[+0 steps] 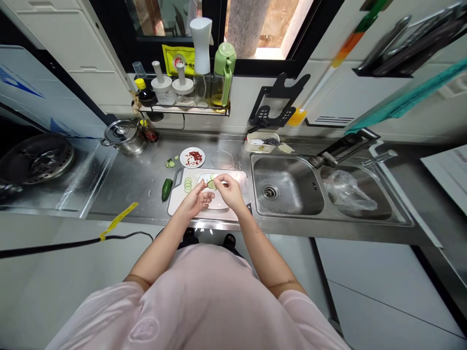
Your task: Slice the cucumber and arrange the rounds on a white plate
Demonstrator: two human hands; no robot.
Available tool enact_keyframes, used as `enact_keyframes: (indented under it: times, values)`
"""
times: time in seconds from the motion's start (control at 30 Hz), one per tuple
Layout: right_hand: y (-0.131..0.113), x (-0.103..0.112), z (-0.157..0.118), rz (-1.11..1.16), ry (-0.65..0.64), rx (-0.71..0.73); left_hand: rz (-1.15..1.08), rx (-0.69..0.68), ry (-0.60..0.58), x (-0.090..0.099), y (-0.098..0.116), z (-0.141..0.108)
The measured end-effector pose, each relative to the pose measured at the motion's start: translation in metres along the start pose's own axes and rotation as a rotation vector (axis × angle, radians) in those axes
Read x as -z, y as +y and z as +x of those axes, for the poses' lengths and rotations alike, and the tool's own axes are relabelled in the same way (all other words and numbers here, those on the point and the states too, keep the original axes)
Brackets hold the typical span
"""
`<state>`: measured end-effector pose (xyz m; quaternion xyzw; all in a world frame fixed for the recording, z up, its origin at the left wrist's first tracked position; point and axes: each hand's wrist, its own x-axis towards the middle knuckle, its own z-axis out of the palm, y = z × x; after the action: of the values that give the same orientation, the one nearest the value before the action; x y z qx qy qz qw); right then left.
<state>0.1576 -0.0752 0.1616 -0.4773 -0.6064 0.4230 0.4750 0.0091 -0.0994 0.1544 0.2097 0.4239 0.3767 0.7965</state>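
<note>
Both hands are over a white plate (218, 201) on the white cutting board (176, 200). My left hand (197, 198) is palm up, its thumb and forefinger closed at the edge of a thin cucumber slice (210, 184). The fingertips of my right hand (229, 189) are pinched at the other side of that slice. More green slices show partly behind the fingers. A row of cucumber slices (188, 184) lies on the board left of the plate. Beyond the board's left edge rests a cucumber piece (167, 189).
Behind the board is a small plate of red pieces (194, 157), with cucumber scraps (170, 163) beside it. A lidded steel pot (126, 138) stands back left. The sink (288, 187) adjoins on the right, below a faucet. Bottles line a wall shelf (189, 110).
</note>
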Motion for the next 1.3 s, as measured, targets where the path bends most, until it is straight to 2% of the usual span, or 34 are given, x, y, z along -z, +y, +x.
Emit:
enact_keyframes:
  times: [0.27, 0.37, 0.77, 1.0, 1.3]
  values:
    - [0.000, 0.002, 0.001, -0.009, -0.065, 0.050, -0.038, -0.001, -0.036, -0.003, 0.014, 0.008]
    - [0.002, 0.003, 0.002, -0.021, -0.067, 0.072, -0.041, -0.041, -0.010, -0.004, 0.016, 0.008]
    - [0.005, 0.009, 0.004, -0.131, -0.072, 0.128, 0.237, -0.316, 0.175, -0.003, 0.019, 0.008]
    - [0.005, 0.009, 0.004, -0.121, -0.078, 0.106, 0.336, -0.584, 0.140, -0.004, 0.017, 0.010]
    - [0.008, 0.008, 0.004, -0.103, -0.087, 0.070, 0.496, -0.720, 0.216, -0.003, 0.012, 0.011]
